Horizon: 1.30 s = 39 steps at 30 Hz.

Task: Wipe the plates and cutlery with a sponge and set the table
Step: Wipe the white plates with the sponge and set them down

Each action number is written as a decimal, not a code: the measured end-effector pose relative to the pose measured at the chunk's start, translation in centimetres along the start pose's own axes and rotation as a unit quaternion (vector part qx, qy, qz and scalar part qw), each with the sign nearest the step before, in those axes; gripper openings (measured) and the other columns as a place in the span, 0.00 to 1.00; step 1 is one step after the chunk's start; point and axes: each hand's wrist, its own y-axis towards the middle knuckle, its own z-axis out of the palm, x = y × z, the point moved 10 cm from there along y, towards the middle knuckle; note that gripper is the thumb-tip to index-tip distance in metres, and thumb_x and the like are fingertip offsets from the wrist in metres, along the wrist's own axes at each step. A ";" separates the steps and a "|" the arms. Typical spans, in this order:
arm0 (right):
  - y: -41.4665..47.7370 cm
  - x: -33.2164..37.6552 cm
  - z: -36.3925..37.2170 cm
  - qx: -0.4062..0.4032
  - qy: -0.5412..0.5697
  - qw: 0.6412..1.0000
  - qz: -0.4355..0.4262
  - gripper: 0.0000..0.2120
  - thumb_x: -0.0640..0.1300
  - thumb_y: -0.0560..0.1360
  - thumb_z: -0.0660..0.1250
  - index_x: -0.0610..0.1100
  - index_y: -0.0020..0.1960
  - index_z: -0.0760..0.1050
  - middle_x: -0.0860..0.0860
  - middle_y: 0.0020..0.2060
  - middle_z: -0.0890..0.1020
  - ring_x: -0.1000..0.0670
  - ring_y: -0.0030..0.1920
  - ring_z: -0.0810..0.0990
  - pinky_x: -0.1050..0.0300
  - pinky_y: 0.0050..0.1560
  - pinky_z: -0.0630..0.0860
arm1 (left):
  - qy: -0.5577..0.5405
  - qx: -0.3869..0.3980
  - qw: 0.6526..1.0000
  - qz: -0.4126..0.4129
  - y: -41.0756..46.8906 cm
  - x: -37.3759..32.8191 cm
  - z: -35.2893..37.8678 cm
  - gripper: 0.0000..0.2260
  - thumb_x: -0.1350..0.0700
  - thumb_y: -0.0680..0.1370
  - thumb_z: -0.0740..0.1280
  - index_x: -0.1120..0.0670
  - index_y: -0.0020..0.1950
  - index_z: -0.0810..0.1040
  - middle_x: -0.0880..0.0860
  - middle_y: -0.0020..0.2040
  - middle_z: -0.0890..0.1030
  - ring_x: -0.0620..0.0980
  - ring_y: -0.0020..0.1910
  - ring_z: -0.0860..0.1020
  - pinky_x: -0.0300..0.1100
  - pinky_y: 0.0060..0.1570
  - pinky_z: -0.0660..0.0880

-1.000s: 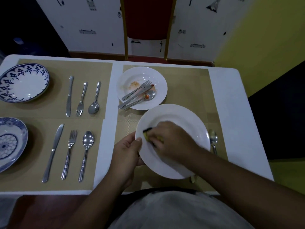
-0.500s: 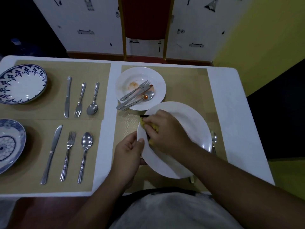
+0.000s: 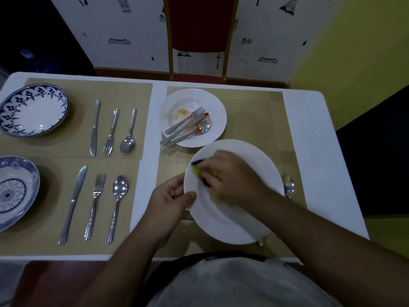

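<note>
A large white plate (image 3: 250, 160) is tilted above the near right placemat. My left hand (image 3: 170, 200) grips its left rim. My right hand (image 3: 230, 176) presses a yellow sponge with a dark face (image 3: 197, 169) onto the plate's upper left part. Behind it a smaller white plate (image 3: 212, 100) with orange stains holds a dirty fork, knife and spoon (image 3: 188, 127). A spoon (image 3: 288, 187) lies on the mat to the right of the large plate, partly hidden.
On the left mats lie two sets of knife, fork and spoon (image 3: 112, 129) (image 3: 95, 204) beside two blue-patterned plates (image 3: 31, 109) (image 3: 13, 191). A red chair (image 3: 199, 25) stands behind the white table (image 3: 314, 140). The table's right edge is close.
My right hand has moved the sponge from the plate's left middle up to its upper left edge and a little back down. The left hand keeps its hold on the rim.
</note>
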 end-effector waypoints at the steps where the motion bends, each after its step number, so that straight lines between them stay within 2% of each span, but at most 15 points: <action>1: 0.6 -1.2 -1.0 -0.032 -0.024 0.999 0.024 0.09 0.43 0.73 0.68 0.46 0.53 0.81 0.49 0.45 0.81 0.48 0.46 0.77 0.51 0.49 0.75 | -0.015 -0.013 1.000 -0.001 -0.1 0.1 -0.2 0.18 0.69 0.80 0.63 0.52 0.65 0.80 0.55 0.55 0.87 0.58 0.52 0.85 0.53 0.43 0.83; 3: 1.3 -3.8 -3.2 -0.078 -0.075 0.991 0.083 0.08 0.43 0.72 0.68 0.45 0.50 0.81 0.47 0.43 0.79 0.45 0.46 0.77 0.50 0.46 0.74 | -0.043 -0.048 0.998 -0.003 -0.1 0.2 -0.8 0.17 0.68 0.80 0.64 0.53 0.64 0.80 0.54 0.54 0.87 0.56 0.52 0.85 0.53 0.43 0.83; 4: 1.3 -4.8 -3.7 -0.074 -0.105 0.986 0.107 0.07 0.43 0.72 0.68 0.46 0.49 0.82 0.47 0.43 0.79 0.45 0.46 0.76 0.51 0.44 0.74 | -0.053 -0.065 0.996 -0.002 -0.1 0.1 -1.2 0.16 0.68 0.80 0.64 0.53 0.63 0.80 0.54 0.54 0.87 0.55 0.51 0.85 0.54 0.43 0.83; 8: -1.2 -5.9 -2.8 0.020 -0.192 0.969 0.151 0.09 0.45 0.73 0.65 0.48 0.50 0.81 0.49 0.42 0.77 0.47 0.43 0.76 0.53 0.40 0.75 | -0.073 -0.103 0.992 0.013 0.1 -0.3 -2.4 0.14 0.68 0.80 0.65 0.56 0.62 0.81 0.55 0.51 0.87 0.53 0.48 0.86 0.49 0.37 0.83; 11: -4.0 -4.5 0.2 0.106 -0.126 0.970 0.177 0.09 0.47 0.74 0.65 0.51 0.52 0.80 0.51 0.45 0.78 0.49 0.44 0.77 0.56 0.42 0.73 | -0.072 -0.116 0.991 0.001 0.2 0.3 -2.5 0.14 0.68 0.80 0.65 0.55 0.62 0.81 0.54 0.51 0.87 0.54 0.47 0.86 0.49 0.37 0.83; 15: -5.4 0.1 4.2 0.172 -0.051 0.980 0.082 0.10 0.48 0.75 0.64 0.52 0.55 0.80 0.51 0.46 0.78 0.50 0.45 0.76 0.58 0.43 0.71 | -0.049 -0.097 0.994 -0.020 0.2 1.4 -1.8 0.14 0.66 0.80 0.65 0.54 0.63 0.81 0.55 0.52 0.87 0.56 0.47 0.86 0.50 0.38 0.83; 19: -5.4 -3.0 3.7 0.202 -0.080 0.970 0.111 0.11 0.46 0.73 0.66 0.52 0.54 0.81 0.51 0.45 0.78 0.49 0.47 0.75 0.55 0.46 0.74 | -0.064 -0.118 0.991 -0.013 -0.2 1.7 -3.2 0.14 0.67 0.80 0.65 0.56 0.63 0.81 0.55 0.51 0.87 0.55 0.45 0.87 0.50 0.36 0.84; 21: -5.0 -5.2 2.1 0.185 -0.141 0.966 0.116 0.10 0.46 0.73 0.65 0.50 0.52 0.82 0.50 0.44 0.78 0.48 0.47 0.75 0.53 0.45 0.75 | -0.068 -0.114 0.991 -0.014 -0.2 1.8 -3.8 0.14 0.68 0.80 0.65 0.56 0.63 0.81 0.56 0.51 0.87 0.55 0.44 0.86 0.49 0.35 0.84; 25: -2.6 -7.4 -2.3 0.050 -0.198 0.973 0.111 0.06 0.43 0.74 0.66 0.44 0.46 0.82 0.47 0.39 0.77 0.46 0.44 0.74 0.51 0.39 0.74 | -0.046 -0.078 0.996 -0.021 -0.5 2.1 -3.2 0.15 0.68 0.80 0.65 0.55 0.64 0.80 0.56 0.54 0.87 0.60 0.50 0.85 0.57 0.42 0.84; 27: -1.4 -7.0 -2.9 0.003 -0.177 0.978 0.110 0.05 0.41 0.72 0.67 0.43 0.45 0.81 0.47 0.38 0.77 0.45 0.43 0.74 0.52 0.38 0.73 | -0.045 -0.065 0.997 -0.019 -0.6 2.1 -2.9 0.16 0.68 0.80 0.65 0.55 0.65 0.80 0.56 0.55 0.86 0.62 0.52 0.85 0.59 0.44 0.84; 29: -0.6 -5.7 -2.2 -0.029 -0.122 0.987 0.102 0.06 0.41 0.71 0.68 0.44 0.46 0.81 0.47 0.39 0.78 0.45 0.44 0.75 0.53 0.42 0.72 | -0.047 -0.051 0.997 -0.015 -0.4 1.9 -2.5 0.17 0.67 0.80 0.65 0.54 0.66 0.79 0.56 0.56 0.86 0.62 0.52 0.85 0.57 0.43 0.84; 32: -0.7 -3.7 -0.1 -0.041 -0.032 0.993 0.109 0.08 0.44 0.74 0.67 0.49 0.52 0.81 0.52 0.46 0.80 0.52 0.49 0.75 0.57 0.50 0.70 | -0.043 -0.041 0.998 -0.013 0.1 1.9 -2.1 0.16 0.67 0.80 0.65 0.54 0.65 0.80 0.57 0.55 0.86 0.61 0.51 0.85 0.54 0.42 0.84; 34: -1.1 -2.0 1.6 -0.010 0.010 0.996 0.086 0.10 0.46 0.75 0.67 0.51 0.55 0.81 0.54 0.49 0.81 0.55 0.50 0.74 0.60 0.54 0.69 | -0.045 -0.049 0.998 -0.016 0.3 2.2 -2.3 0.14 0.66 0.81 0.65 0.54 0.64 0.80 0.58 0.55 0.86 0.60 0.50 0.85 0.54 0.43 0.83; 37: -2.8 -0.1 5.5 0.122 0.000 0.992 0.016 0.11 0.50 0.75 0.67 0.54 0.57 0.80 0.55 0.48 0.80 0.54 0.49 0.73 0.57 0.52 0.70 | -0.053 -0.070 0.996 -0.031 0.7 3.3 -3.6 0.13 0.64 0.82 0.64 0.55 0.65 0.80 0.59 0.53 0.86 0.59 0.48 0.85 0.52 0.42 0.83; 39: -4.3 -0.8 7.7 0.191 -0.018 0.981 0.007 0.14 0.51 0.74 0.66 0.55 0.59 0.78 0.56 0.51 0.79 0.53 0.51 0.73 0.53 0.54 0.72 | -0.048 -0.080 0.995 -0.044 0.9 4.3 -4.5 0.13 0.63 0.82 0.64 0.54 0.66 0.79 0.59 0.53 0.86 0.60 0.48 0.85 0.53 0.42 0.84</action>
